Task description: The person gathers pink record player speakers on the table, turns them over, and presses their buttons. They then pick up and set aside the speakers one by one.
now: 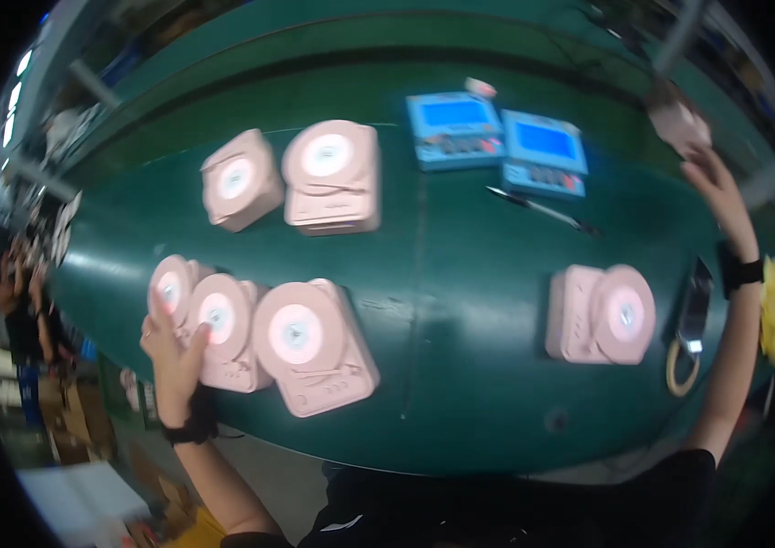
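Leftmost pink turntable-shaped unit (178,277), neighbouring unit (230,324) and pinkish object (680,126).
Both units lie close together at near left, white-centred discs facing up, partly covered; pinkish object at far right, blurred, detail indistinct.

At six o'clock the person is wearing a black top (506,502), a small white marking (340,525) showing on its front. A short black sleeve (700,470) is ending at four o'clock. The bare right hand (716,187) is sporting a wide black wristband (747,272) at three o'clock; the bare left hand (171,356), a bulky dark band (188,431) at eight o'clock.
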Demonstrator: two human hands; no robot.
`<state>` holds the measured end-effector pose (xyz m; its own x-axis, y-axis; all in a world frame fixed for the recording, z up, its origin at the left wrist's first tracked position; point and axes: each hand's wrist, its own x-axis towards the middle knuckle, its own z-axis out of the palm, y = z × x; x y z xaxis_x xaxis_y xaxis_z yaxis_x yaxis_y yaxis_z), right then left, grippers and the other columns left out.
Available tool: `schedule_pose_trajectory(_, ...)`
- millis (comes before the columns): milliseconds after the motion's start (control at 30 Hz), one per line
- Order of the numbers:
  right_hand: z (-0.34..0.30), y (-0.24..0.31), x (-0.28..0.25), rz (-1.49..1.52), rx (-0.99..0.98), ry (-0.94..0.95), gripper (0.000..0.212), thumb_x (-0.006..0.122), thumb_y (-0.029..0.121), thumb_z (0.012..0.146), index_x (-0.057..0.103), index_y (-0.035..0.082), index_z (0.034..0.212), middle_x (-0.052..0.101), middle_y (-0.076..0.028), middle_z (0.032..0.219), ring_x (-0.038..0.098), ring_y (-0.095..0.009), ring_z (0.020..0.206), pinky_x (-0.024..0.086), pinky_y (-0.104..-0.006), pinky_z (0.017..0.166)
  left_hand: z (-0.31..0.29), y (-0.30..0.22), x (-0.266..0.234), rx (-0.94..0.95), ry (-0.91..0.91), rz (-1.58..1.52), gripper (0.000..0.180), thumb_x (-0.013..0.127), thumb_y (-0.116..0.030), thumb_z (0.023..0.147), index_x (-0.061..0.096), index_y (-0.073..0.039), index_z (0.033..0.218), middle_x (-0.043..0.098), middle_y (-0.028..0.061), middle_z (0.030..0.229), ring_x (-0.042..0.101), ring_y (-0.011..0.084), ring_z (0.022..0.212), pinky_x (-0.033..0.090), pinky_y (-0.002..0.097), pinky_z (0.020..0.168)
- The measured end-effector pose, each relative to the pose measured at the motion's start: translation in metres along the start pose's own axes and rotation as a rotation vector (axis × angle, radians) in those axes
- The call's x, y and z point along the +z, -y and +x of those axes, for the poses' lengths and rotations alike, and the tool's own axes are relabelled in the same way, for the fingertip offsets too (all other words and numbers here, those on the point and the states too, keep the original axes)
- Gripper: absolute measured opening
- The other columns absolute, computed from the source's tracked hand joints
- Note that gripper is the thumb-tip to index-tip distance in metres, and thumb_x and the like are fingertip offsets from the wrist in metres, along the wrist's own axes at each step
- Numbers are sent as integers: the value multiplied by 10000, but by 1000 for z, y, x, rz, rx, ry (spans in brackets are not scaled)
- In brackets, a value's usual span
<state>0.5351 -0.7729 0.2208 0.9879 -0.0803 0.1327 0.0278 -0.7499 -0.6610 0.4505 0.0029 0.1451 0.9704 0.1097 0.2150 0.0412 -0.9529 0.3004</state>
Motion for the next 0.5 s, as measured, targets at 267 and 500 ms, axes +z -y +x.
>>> schedule_pose_trajectory(267, -143, 170, 163, -547, -156, 118, 745, 717, 373, 790, 441, -13, 1364, 469, -215, 1386, 374, -418, 1350, 310, -484, 1110, 6, 16, 15, -18, -117, 177, 794, 633, -403, 885, 259, -121, 1527, 498, 321, 1179, 498, 398, 1051, 383, 416, 965)
schedule_pose_trajectory(500, -162, 185, 170, -495, -337, 306, 598, 734, 149, 736, 482, -12, 1254, 496, -222, 1323, 390, -447, 1326, 307, -560, 1092, 0, -3, 7, -140, -54, 187, 804, 624, -448, 883, 276, -96, 1517, 470, 359, 1256, 457, 482, 1143, 323, 496, 1028)
